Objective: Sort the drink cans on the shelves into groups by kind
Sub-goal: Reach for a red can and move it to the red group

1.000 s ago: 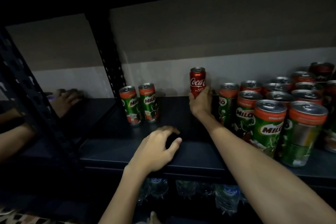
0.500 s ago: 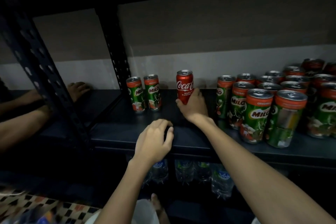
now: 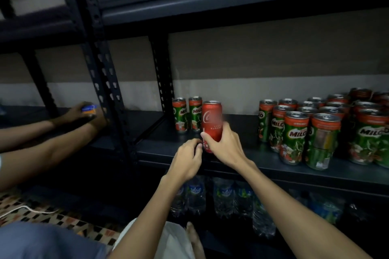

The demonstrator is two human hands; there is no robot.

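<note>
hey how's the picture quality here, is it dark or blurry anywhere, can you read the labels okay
Head view: dim overall, with the lower shelf of water bottles nearly lost in shadow; the red cola can in the right hand is motion-smeared, its logo only partly legible; the Milo cans at right read clearly; wide-angle distortion bends the shelf uprights.

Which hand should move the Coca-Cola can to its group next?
Probably the right hand: it already grips the Coca-Cola can. The left hand only curls beside the can's base.
</note>
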